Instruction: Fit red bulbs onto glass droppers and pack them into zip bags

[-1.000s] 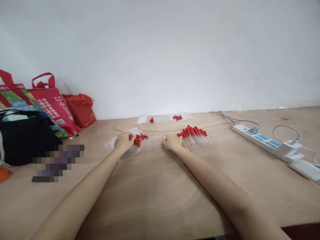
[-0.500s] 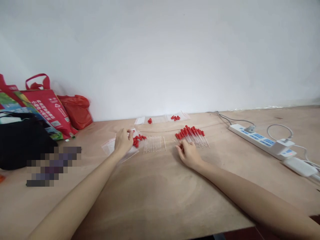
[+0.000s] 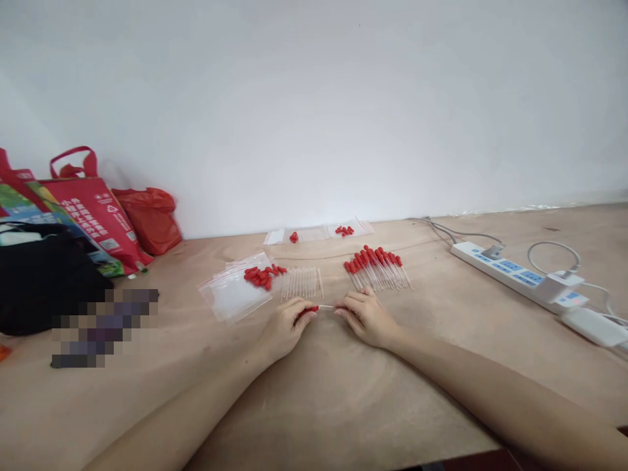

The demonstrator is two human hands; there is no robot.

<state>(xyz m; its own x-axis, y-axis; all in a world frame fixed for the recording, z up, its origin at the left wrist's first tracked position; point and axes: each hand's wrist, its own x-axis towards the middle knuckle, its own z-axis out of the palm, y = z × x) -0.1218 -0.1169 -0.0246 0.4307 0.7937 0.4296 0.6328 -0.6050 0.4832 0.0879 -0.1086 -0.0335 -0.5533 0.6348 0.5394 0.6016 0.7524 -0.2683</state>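
Red, printed shopping bag point(image 3: 93, 209) and black bag point(image 3: 49, 281) are crowding the left edge of the wooden tabletop point(image 3: 314, 405). To their right, clear zip bags point(image 3: 235, 301) are lying flat, with loose red bulbs point(image 3: 258, 277) resting in a heap on and beside them. Nearer the front edge, the left hand point(image 3: 285, 327) is pinching a single red bulb point(image 3: 308, 311), its grip closed around it. Behind that hand, a row of clear tubes point(image 3: 300, 282) is lying side by side. A thin clear tube point(image 3: 325, 307) is spanning the gap between the hands; the right hand point(image 3: 370, 320) is pinching its far end, grip closed. Just beyond that hand, red-topped droppers point(image 3: 380, 268) are fanning out. Toward the right edge, a white power strip point(image 3: 510, 271) is lying at a slant.
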